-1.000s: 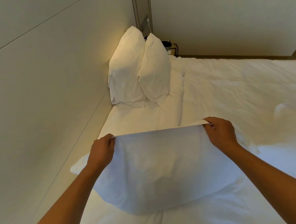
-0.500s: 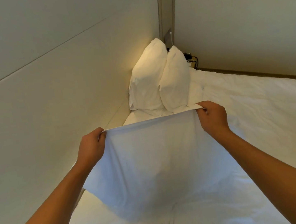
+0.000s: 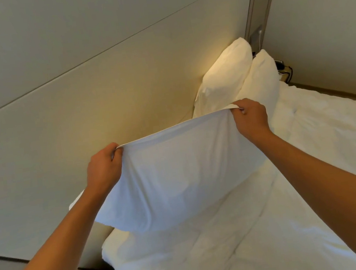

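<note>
A white bed (image 3: 274, 224) fills the view from 3 to 6 o'clock, its quilted cover soft and lightly creased, with a seam running down toward 6. A smooth cream panelled wall (image 3: 77, 102) takes the span from 9 to 12 o'clock, crossed by one thin straight joint. At 1 o'clock two plump white pillows (image 3: 226, 78) stand upright against the lit corner, with dark cables (image 3: 283, 68) just beside them at 2 o'clock. At the centre hangs the white pillowcase (image 3: 178, 175), a fine matte cloth, limp at the top and swollen with soft bulk lower down, held above the cover. The left hand (image 3: 103, 169) pinches its top hem at 9 o'clock of the cloth with curled fingers, and the right hand (image 3: 250, 118) clenches the other top corner at 1 o'clock. Half a second ago that hem ran nearly level. Now it slopes up toward the right hand, and the wall takes more of the view.
</note>
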`<state>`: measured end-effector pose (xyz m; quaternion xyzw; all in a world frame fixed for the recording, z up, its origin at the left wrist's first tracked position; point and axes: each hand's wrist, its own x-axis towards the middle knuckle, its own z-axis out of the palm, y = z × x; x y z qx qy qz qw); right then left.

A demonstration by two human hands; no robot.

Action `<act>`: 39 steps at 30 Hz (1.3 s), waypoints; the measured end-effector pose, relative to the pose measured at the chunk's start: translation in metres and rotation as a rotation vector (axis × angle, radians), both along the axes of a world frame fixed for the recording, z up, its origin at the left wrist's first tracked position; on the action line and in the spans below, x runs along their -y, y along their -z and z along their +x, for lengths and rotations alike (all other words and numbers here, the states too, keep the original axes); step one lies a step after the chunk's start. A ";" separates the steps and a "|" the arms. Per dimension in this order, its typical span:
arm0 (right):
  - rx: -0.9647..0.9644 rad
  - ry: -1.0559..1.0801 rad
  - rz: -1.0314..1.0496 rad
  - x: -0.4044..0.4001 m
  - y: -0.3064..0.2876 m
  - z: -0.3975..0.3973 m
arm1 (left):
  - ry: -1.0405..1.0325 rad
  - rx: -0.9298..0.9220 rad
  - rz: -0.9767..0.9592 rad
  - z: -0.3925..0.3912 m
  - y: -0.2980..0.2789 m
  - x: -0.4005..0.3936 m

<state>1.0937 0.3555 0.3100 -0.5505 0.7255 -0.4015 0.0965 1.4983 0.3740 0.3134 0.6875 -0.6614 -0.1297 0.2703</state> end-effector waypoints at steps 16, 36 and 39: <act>0.014 0.011 0.207 0.019 0.074 -0.044 | 0.097 -0.038 0.190 -0.041 0.053 -0.009; 0.017 -0.082 0.303 0.080 0.133 -0.013 | 0.034 -0.138 0.324 -0.008 0.121 0.026; -0.012 -0.065 0.277 0.106 0.134 -0.002 | 0.002 -0.185 0.290 -0.004 0.128 0.044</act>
